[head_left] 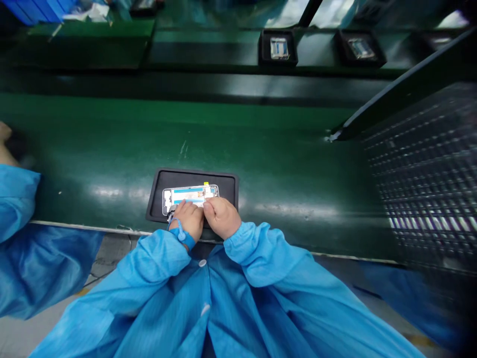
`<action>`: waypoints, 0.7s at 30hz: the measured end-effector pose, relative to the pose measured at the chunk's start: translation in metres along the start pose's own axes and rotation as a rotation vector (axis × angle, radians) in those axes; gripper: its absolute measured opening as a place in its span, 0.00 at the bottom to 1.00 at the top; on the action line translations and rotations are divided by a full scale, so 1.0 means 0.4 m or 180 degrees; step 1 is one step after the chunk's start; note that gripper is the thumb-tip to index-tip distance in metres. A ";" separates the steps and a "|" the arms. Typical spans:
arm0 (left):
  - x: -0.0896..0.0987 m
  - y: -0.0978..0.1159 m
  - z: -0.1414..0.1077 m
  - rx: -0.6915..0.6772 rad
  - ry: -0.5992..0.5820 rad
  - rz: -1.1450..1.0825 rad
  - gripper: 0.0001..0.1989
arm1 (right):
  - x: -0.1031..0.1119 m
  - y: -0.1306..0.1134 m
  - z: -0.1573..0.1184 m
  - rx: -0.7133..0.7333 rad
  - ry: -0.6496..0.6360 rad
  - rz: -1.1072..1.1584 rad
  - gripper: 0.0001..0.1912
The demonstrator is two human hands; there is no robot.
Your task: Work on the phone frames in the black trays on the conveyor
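As the left hand (189, 219) is lying over the near side of the phone frame (184, 195): its fingers are bending forward, close together, and their tips are covering part of the frame; whether they are gripping or only pressing, I cannot tell.
Right hand (222, 217): it is curling into a loose fist, thumb and forefinger drawing together over the frame's near side, just beside the left hand; whether anything is being pinched there, the view is not showing.
Phone frame: it is lying lengthwise just beyond both hands, its left end reaching past the left hand, its right end showing beyond the right knuckles.
Yellow tab (206, 184): it is sticking out at the frame's far edge, ahead of the gap between the hands.
Black tray (194, 176): it is sitting under the frame and hands, its far rim running beyond them.
Blue wristband (184, 238): it is circling the left wrist, below the sleeve-free hand.
Green bench (283, 164): it is stretching beyond the hands and to both sides.
Co-worker's hand (4, 133): it is showing partly, well to the left of both hands.
Black boxes (264, 49): they are standing well beyond the hands, toward the right, two clearly holding devices (279, 48).
Black grid (439, 174): it is rising well to the right, blurring.
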State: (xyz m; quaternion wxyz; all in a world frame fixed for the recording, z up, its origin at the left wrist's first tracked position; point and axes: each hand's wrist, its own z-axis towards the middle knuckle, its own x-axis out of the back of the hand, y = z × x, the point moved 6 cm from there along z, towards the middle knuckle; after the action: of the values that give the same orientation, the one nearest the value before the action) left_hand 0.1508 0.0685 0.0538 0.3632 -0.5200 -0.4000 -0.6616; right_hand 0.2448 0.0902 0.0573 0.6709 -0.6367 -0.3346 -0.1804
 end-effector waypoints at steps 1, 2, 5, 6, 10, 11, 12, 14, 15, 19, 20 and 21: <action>0.005 -0.004 0.008 0.0035 -0.0065 -0.0011 0.12 | 0.002 0.020 0.002 -0.0227 0.0183 0.0260 0.16; 0.012 -0.010 0.019 0.0073 -0.0103 -0.0014 0.12 | 0.005 0.043 0.004 -0.0489 0.0402 0.0581 0.17; 0.037 -0.035 0.061 0.0205 0.0026 0.0139 0.13 | 0.007 0.094 0.002 -0.1044 0.0974 0.1417 0.21; 0.038 -0.045 0.075 0.0253 0.0064 0.0218 0.13 | 0.006 0.099 0.003 -0.1062 0.1070 0.1538 0.21; 0.001 -0.089 0.114 0.0501 -0.0219 0.0300 0.12 | 0.000 0.095 0.004 -0.0973 0.1144 0.1583 0.21; -0.009 -0.098 0.118 0.0541 -0.0322 0.0262 0.11 | 0.000 0.093 0.004 -0.0957 0.1147 0.1566 0.20; -0.016 -0.105 0.121 0.0564 -0.0412 0.0220 0.10 | 0.001 0.091 0.005 -0.0931 0.1150 0.1550 0.20; -0.021 -0.116 0.125 0.0569 -0.0595 0.0128 0.09 | 0.002 0.088 0.008 -0.0867 0.1141 0.1528 0.20; -0.021 -0.118 0.126 0.0558 -0.0690 0.0078 0.09 | 0.003 0.088 0.009 -0.0847 0.1124 0.1540 0.20; -0.014 -0.118 0.124 0.0542 -0.0854 -0.0057 0.09 | 0.004 0.087 0.009 -0.0834 0.1042 0.1617 0.21; -0.014 -0.117 0.122 0.0558 -0.0815 -0.0061 0.08 | 0.004 0.086 0.010 -0.0833 0.1027 0.1647 0.21; -0.013 -0.116 0.120 0.0577 -0.0736 -0.0055 0.08 | 0.004 0.086 0.012 -0.0839 0.0996 0.1697 0.21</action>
State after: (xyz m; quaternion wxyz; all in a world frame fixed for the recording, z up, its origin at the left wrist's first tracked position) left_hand 0.1294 0.1318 0.0483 0.3545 -0.5543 -0.5018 -0.5615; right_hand 0.2679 0.0996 0.0331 0.6496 -0.7477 -0.0230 -0.1359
